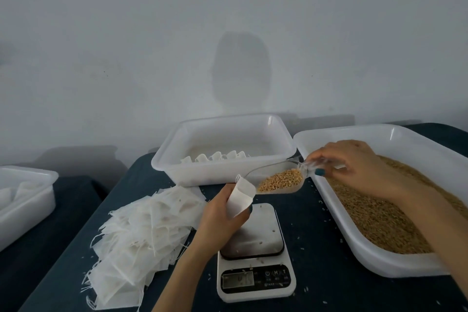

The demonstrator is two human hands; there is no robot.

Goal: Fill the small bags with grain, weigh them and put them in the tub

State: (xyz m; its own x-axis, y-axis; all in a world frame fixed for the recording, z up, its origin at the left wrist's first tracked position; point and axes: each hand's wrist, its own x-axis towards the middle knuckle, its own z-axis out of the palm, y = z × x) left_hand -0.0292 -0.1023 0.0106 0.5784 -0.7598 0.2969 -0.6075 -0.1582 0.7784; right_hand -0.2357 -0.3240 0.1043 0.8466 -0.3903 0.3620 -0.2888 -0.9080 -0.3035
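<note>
I see the left hand (222, 213) gripping an open small bag (240, 196) above the scale (255, 253). The right hand (354, 167) pinches the scoop (266, 170), grain (281, 181) at the bag's mouth. The tub (228, 119), at the table's (316, 235) far edge, holds perhaps five filled bags (217, 156) — a big empty pile (141, 230) remains.

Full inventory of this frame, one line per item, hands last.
small bag: one, white, held open above the scale, mouth at the scoop's lip
scoop: one, clear plastic, part full of grain, tipped toward the small bag
grain: tan, fills the grain tub; a little in the scoop, stray bits on the cloth
grain tub: one, white, right
tub: one, white, back centre
filled bags: several, white, in a row inside the tub
empty bags: a loose pile, white, left of the scale
scale: one, white with steel plate, front centre, nothing on it
second tub: one, white, far left
tablecloth: dark blue
left hand: grips the small bag
right hand: holds the scoop's handle
</note>
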